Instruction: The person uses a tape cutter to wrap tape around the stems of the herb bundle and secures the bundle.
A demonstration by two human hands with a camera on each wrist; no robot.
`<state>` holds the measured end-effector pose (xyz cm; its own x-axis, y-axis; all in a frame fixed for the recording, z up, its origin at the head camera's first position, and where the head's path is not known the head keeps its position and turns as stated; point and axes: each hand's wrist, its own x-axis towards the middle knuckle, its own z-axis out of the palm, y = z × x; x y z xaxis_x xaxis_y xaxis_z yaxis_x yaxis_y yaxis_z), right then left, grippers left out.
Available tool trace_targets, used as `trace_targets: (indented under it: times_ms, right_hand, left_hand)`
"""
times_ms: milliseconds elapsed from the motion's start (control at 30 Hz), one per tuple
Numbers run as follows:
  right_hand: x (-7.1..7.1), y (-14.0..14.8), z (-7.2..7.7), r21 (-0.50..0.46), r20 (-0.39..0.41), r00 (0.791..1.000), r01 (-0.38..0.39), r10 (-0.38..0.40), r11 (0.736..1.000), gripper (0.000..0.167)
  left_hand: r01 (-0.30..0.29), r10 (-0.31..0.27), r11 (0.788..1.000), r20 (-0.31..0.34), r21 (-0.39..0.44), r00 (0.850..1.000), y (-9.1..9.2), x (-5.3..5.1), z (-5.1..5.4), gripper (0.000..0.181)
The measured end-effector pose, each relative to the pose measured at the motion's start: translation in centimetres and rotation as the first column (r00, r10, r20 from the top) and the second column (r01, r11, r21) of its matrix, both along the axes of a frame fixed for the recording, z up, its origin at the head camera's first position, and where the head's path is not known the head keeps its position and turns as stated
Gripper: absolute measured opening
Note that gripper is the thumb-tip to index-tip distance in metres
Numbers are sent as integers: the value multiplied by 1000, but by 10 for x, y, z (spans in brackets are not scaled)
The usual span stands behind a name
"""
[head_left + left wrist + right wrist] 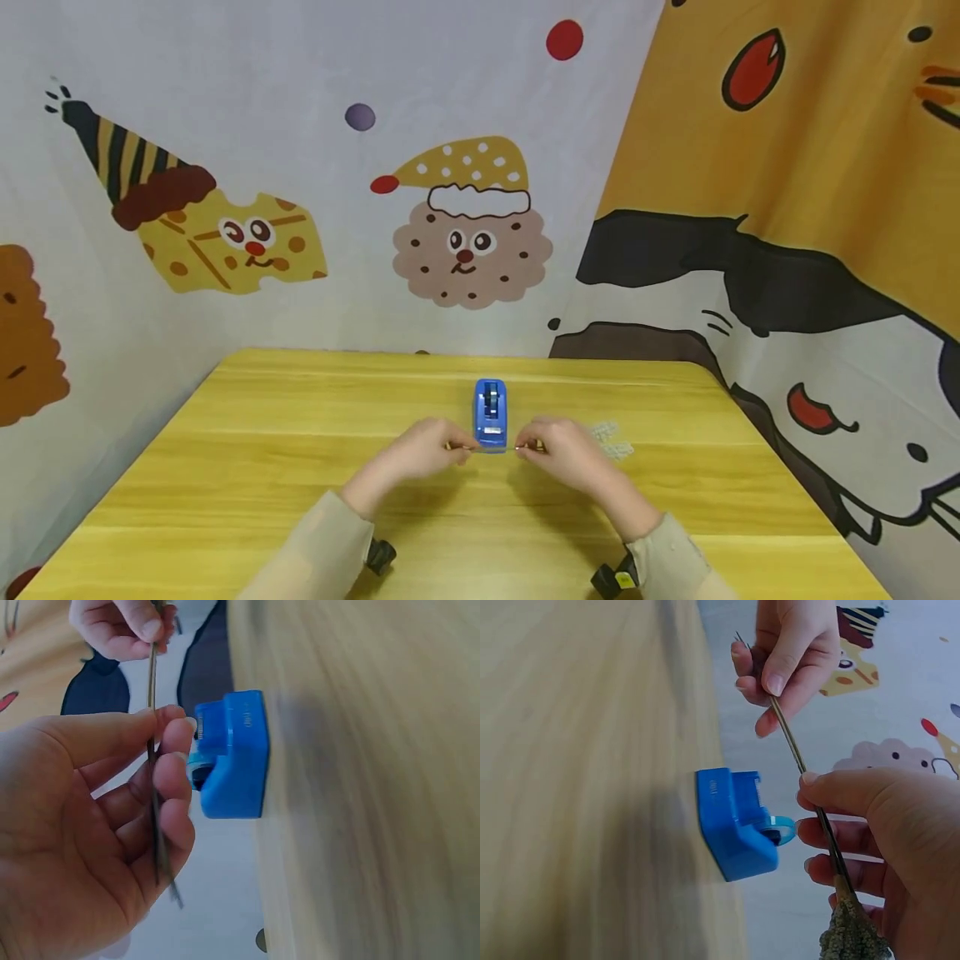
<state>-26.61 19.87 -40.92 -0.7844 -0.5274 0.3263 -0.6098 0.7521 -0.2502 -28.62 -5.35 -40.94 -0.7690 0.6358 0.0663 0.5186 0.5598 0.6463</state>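
Both hands hold a small bundle of thin brownish stems (789,739), stretched level between them. My left hand (431,446) pinches the bare ends between thumb and fingers. On the other side, my right hand (558,450) pinches the stems closer to the pale, knobbly flower-like heads (853,930), which stick out past its palm. In the head view these heads show as whitish clusters (613,442) right of the right hand. A blue tape dispenser (491,417) with a roll of tape stands on the table just beyond the stems, between the hands.
The wood-grain table (480,533) ends at a back edge near a cartoon-printed curtain (300,167). More printed cloth hangs along the right side. Black camera mounts (380,556) sit at both wrists, below beige sleeves.
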Motion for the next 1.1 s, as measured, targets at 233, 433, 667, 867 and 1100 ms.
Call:
trace_targets:
  times_ms: [233,433,667,867,1100]
  right_hand:
    - [6,8,-10,24,42,999,2,-3,1000,9]
    - [9,11,-20,12,62,998,-13,12,1000,9]
    - [7,14,-31,14,64,998,-22,21,1000,7]
    - [4,12,-35,-14,128,992,2,0,1000,7]
    - [1,12,-40,-12,179,984,21,-19,1000,6]
  left_hand:
    - [59,-71,988,-81,-145,994,1,8,-4,21]
    - [80,-113,964,-116,-253,987,2,16,-5,22]
    - [49,-107,959,-195,-279,975,-2,18,-16,22]
    - [-5,-43,972,-200,-235,979,-5,15,-20,15]
    - [-17,-62,960,-273,-280,960,-2,12,-23,12]
